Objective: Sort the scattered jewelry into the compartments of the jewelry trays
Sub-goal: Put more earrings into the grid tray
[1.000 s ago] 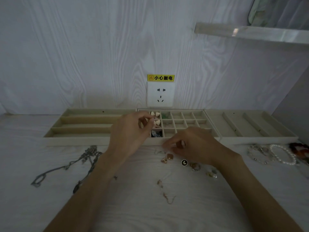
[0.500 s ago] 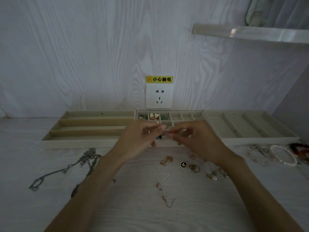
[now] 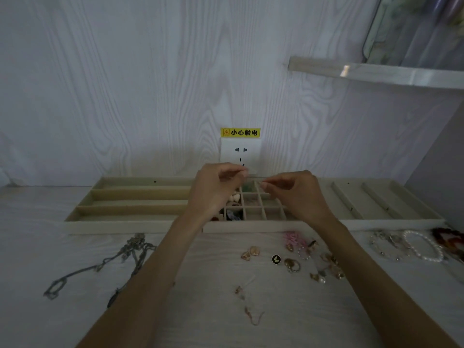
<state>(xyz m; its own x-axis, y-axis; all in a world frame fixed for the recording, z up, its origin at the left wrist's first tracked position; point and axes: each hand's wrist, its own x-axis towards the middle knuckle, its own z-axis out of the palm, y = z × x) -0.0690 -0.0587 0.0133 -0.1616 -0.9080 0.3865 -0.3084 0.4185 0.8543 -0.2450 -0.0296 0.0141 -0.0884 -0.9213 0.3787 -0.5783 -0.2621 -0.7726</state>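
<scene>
Three beige jewelry trays stand in a row against the wall: a long-slot tray (image 3: pixel 130 195) on the left, a grid tray (image 3: pixel 266 212) in the middle, a slotted tray (image 3: pixel 371 202) on the right. Both hands hover over the grid tray's back rows. My left hand (image 3: pixel 216 189) and my right hand (image 3: pixel 298 194) each pinch one end of something thin, too small and dim to identify. Some grid cells hold shells and dark pieces (image 3: pixel 234 198). Loose earrings and rings (image 3: pixel 291 264) lie on the table in front.
Grey chains (image 3: pixel 125 257) lie at the left front. Bead and pearl bracelets (image 3: pixel 421 247) lie at the right, a thin pinkish chain (image 3: pixel 251 315) near the front. A wall socket (image 3: pixel 239 151) sits behind the trays. A shelf (image 3: pixel 376 72) juts out upper right.
My right hand rose from the loose jewelry on the table to meet my left. Both hands then moved up and back over the grid tray, pinched together then slightly apart.
</scene>
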